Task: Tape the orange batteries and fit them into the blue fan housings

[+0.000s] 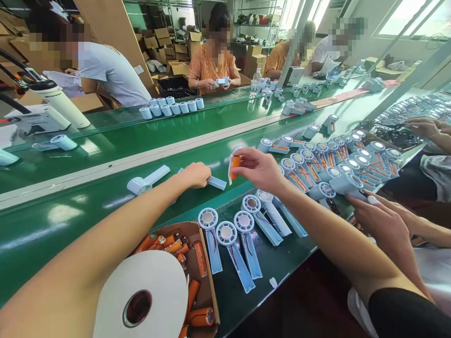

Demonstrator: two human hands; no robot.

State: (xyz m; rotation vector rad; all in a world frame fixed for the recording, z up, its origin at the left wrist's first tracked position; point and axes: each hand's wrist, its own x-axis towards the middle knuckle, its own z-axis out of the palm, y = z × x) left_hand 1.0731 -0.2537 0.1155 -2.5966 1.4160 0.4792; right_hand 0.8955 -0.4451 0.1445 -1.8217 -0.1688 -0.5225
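My left hand (195,174) is closed on a light blue fan half-shell (215,182) that lies on the green belt (105,197). My right hand (259,168) pinches an orange battery cell (235,163) with a white strip on it, just right of that shell. Below my hands several open fan shells (227,239) with round white heads lie in a row on the table edge. A cardboard box (202,263) of orange cells sits near my left forearm, beside a big white tape roll (141,295).
A co-worker's hands (384,225) reach in at the right beside a dense pile of fan shells (334,164). Another shell (146,180) lies on the belt to the left. Several people sit across the belt, with blue parts (172,107) lined up there.
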